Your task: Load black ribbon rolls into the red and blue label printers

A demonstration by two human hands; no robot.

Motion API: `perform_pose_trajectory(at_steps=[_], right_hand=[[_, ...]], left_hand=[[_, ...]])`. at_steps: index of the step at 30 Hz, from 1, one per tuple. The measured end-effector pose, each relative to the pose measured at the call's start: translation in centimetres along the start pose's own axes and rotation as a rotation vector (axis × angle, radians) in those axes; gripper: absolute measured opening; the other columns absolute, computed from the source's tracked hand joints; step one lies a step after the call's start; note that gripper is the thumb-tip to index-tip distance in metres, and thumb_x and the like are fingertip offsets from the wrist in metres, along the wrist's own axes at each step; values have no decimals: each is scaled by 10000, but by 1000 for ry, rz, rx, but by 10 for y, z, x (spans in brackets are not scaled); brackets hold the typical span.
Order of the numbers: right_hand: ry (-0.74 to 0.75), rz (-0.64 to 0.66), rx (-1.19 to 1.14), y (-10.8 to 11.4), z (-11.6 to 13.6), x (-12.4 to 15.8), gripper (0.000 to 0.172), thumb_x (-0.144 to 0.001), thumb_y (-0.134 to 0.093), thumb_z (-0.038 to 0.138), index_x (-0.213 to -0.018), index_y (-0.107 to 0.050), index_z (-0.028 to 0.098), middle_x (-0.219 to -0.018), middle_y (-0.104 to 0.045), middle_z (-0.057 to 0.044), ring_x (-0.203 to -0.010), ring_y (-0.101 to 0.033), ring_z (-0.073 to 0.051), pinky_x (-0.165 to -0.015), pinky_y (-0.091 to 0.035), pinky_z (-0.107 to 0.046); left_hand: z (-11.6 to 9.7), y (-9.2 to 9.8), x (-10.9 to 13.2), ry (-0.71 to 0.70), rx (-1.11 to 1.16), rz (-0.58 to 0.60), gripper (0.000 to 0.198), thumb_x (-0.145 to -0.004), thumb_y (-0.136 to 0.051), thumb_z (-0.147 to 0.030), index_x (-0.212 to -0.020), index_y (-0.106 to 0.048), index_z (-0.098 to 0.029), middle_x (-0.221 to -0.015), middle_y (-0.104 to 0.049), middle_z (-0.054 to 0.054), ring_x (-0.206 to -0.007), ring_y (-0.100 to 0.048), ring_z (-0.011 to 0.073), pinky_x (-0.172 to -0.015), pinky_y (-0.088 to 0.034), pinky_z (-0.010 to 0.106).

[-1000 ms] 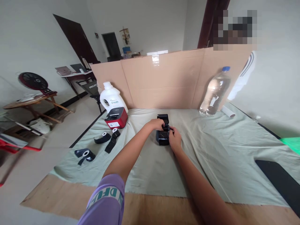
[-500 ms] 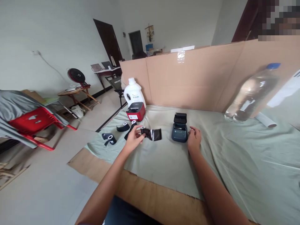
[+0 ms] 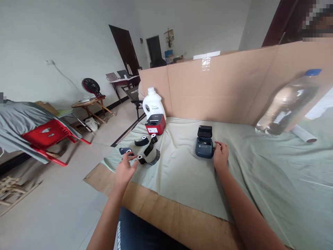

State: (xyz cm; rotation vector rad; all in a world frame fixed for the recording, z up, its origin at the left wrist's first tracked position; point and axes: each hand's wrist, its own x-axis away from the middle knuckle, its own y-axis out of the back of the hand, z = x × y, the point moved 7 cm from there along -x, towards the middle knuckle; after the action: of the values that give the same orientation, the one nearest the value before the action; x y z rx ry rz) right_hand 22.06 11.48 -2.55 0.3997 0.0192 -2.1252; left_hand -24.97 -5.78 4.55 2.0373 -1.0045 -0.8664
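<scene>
My left hand (image 3: 126, 170) is open, fingers stretched over the near end of the cloth. Its fingertips are beside a small black roll (image 3: 141, 160) with a white core, whose unrolled strip curls to the right. Behind those fingers, another dark roll (image 3: 125, 151) is partly hidden. Two more black rolls, one with a loose strip (image 3: 141, 141) and one standing (image 3: 153, 138), lie farther back. My right hand (image 3: 221, 156) rests with half-bent fingers against or close beside a dark blue portable label printer (image 3: 204, 148). The printer's lid (image 3: 205, 131) stands raised.
Behind the rolls are a red and black printer (image 3: 155, 125) and a white jug (image 3: 153, 104). A cardboard panel (image 3: 213, 90) closes off the back. At right stand a large clear bottle (image 3: 288, 104) and a cardboard tube (image 3: 305, 134). A wooden edge (image 3: 161, 205) borders the cloth in front.
My left hand has let go of the black roll, which now lies on the cloth, and has moved left and nearer to me. My right hand stays by the printer. The view has shifted slightly.
</scene>
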Motion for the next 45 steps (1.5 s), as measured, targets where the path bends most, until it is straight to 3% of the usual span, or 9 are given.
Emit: perform_pose_trajectory(at_steps=[5, 10, 15, 19, 23, 27, 30, 36, 45], right_hand=[[2, 0, 3, 0, 1, 1, 352, -848, -416, 381, -977, -677, 183, -1042, -572, -83, -849, -568, -191, -865, -455, -369], [-21, 9, -13, 0, 1, 2, 362, -840, -417, 387, -982, -675, 176, -1066, -578, -95, -852, -572, -196, -861, -456, -373], [-22, 8, -27, 0, 5, 3, 348, -826, -429, 378, -965, -674, 174, -1057, -591, -101, -888, -564, -204, -873, -450, -361], [-12, 11, -13, 0, 8, 4, 357, -834, -423, 391, -965, -672, 171, -1076, -587, -106, -907, -566, -205, -907, -440, -358], [-12, 26, -14, -1, 8, 5, 331, -850, -425, 383, -959, -663, 182, -1080, -584, -94, -913, -566, -195, -900, -442, -340], [-14, 15, -38, 0, 7, 6, 313, -848, -425, 366, -937, -660, 178, -1057, -586, -89, -911, -568, -194, -896, -450, -340], [0, 12, -24, 1, 9, 5, 322, -852, -416, 362, -937, -661, 170, -1031, -589, -94, -905, -569, -203, -900, -452, -360], [20, 21, -10, 1, 13, 7, 303, -868, -411, 366, -934, -647, 188, -1029, -586, -93, -978, -569, -217, -932, -439, -365], [-17, 32, -10, 2, 12, 8, 290, -867, -414, 347, -943, -650, 197, -1057, -575, -81, -930, -571, -191, -914, -454, -334]], left_hand=[[-46, 36, -40, 7, -74, -241, 264, -863, -544, -367, -1076, -641, -243, -1014, -756, 30, -768, -673, 218, -700, -460, 293], [-90, -33, -121, -118, -233, 135, 414, -817, -624, -411, -1200, -653, -256, -1205, -709, 87, -1127, -639, 314, -826, -470, 324], [-100, -77, -150, -101, -244, 297, 380, -686, -745, -275, -1063, -726, -233, -1070, -747, 92, -1041, -676, 304, -831, -495, 331], [-119, -71, -146, -196, -154, 278, 227, -678, -753, -191, -904, -751, -179, -970, -754, 86, -1005, -678, 286, -855, -505, 326], [-172, -75, -124, -298, 137, 306, 334, -789, -716, -341, -1081, -723, -177, -1033, -744, 70, -898, -686, 206, -759, -537, 279], [-248, -124, -82, -203, 937, 604, 507, -704, -812, -422, -1105, -690, -137, -1015, -727, 91, -760, -672, 145, -669, -535, 247], [-285, -172, -55, -97, 1161, 764, 474, -663, -861, -389, -1019, -671, -139, -955, -716, 66, -757, -675, 131, -726, -553, 266], [-290, -230, -52, -215, 1045, 679, 358, -647, -851, -311, -930, -696, -156, -981, -718, 62, -898, -671, 178, -886, -524, 344], [-274, -256, -57, -299, 966, 644, 303, -725, -769, -319, -970, -700, -155, -1043, -719, 89, -996, -655, 208, -916, -494, 340]])
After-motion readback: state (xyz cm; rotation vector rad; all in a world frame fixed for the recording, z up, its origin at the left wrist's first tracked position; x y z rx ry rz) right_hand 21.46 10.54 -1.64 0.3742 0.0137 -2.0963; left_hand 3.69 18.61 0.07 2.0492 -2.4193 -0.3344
